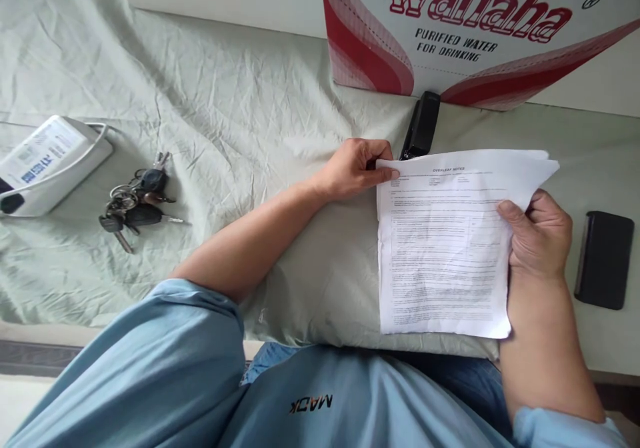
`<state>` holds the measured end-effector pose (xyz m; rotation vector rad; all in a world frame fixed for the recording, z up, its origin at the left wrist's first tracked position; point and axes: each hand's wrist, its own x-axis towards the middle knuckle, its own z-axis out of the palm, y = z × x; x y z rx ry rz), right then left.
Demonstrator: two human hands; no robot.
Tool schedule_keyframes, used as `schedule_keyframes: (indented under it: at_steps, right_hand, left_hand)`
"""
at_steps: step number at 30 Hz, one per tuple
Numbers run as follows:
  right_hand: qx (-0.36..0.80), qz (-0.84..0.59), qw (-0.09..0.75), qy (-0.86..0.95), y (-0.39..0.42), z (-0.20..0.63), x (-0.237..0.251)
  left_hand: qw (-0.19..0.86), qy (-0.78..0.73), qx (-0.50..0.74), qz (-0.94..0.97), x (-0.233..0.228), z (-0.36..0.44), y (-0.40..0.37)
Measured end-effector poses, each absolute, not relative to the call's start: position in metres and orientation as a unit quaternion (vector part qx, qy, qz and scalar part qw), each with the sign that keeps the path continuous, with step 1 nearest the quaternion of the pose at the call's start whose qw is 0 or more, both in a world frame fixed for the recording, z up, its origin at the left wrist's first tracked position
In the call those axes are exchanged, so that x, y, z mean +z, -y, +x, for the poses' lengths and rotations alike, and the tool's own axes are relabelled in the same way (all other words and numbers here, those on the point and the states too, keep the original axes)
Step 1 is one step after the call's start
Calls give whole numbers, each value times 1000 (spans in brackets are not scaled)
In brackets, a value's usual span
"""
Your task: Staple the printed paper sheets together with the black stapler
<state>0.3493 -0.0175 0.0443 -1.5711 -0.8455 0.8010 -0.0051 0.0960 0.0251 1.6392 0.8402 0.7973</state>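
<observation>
We see our left hand pinching the top left corner of a thin stack of white printed paper sheets, thumb on top and the fingers curled closed around the corner, while our right hand grips the stack's right edge, thumb pressed on the printed face and the other fingers folded behind the pages. The stack lies in front of us on a pale green wrinkled cloth that covers the table, its lower edge near the table's front edge and its upper right corner lifted and bent slightly. Just beyond our left hand, touching or nearly touching the stack's top left corner, lies a black stapler, its far end close to a red and white cardboard box printed with "Wahaha purified water for drinking" that stands at the back. To the right of our right hand, apart from it, a black rectangular phone-like object lies flat. Well to the left, a bunch of keys with black fobs on metal rings rests on the cloth, and beside it at the left edge a white plastic device with a printed label.
</observation>
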Motion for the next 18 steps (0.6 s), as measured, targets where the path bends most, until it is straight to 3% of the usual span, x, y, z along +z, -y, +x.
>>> schedule_keyframes:
  at_steps: [4,10,18]
  right_hand:
    - [316,-672,552,379,16,356,42]
    - [284,-690,528,406,17,375,37]
    - [302,-708,500,398,12,384,39]
  left_hand:
    - [508,-349,367,697,25,-5,-98]
    - [584,-325,346,659,35,-7,-93]
    - [526,-368,355,680,27,-6,-97]
